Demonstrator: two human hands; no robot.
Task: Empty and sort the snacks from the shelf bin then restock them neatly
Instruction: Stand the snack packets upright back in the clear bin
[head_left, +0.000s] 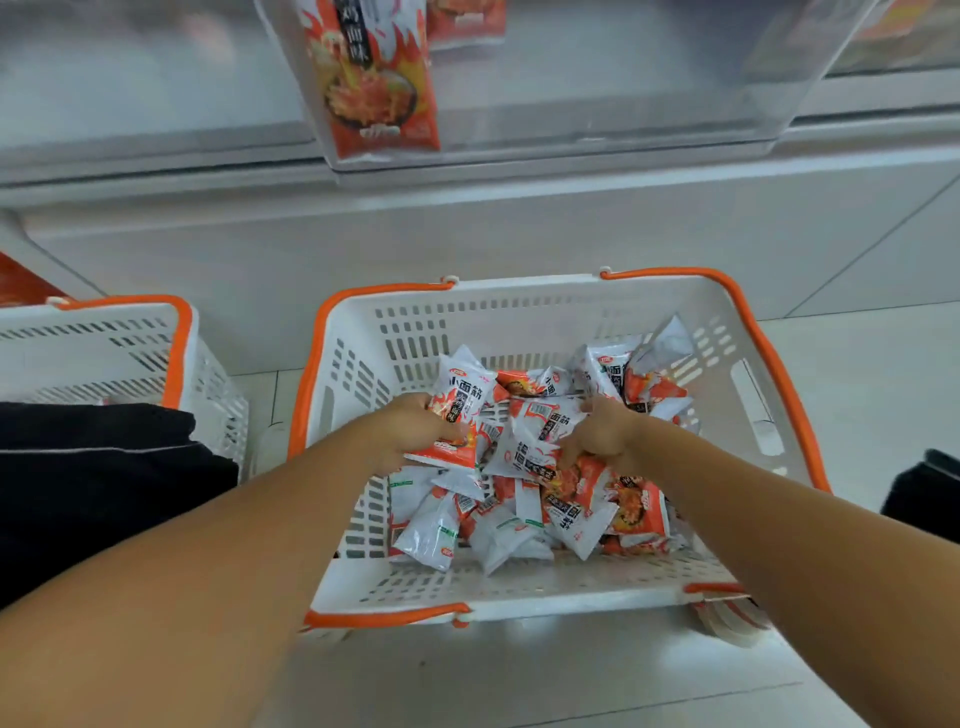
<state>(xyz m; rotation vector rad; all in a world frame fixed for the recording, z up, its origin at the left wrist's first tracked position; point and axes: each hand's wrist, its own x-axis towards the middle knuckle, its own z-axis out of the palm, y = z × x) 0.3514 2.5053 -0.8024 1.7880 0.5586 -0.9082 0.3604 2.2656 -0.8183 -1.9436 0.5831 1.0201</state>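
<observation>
A white basket with orange handles (566, 306) stands on the floor and holds several white-and-orange snack packets (524, 519). My left hand (415, 431) grips one packet (460, 400), held upright over the pile. My right hand (602, 436) reaches into the middle of the heap and pinches another packet (524, 452). Above, a clear shelf bin (623, 88) juts out from the shelf with one packet (371, 78) standing at its left side and another (467, 21) behind it.
A second white and orange basket (119, 343) stands to the left, partly behind a black-clothed knee (98, 467). A white cabinet front (519, 223) rises behind the baskets. A dark object (924, 493) sits at the right edge on the pale floor.
</observation>
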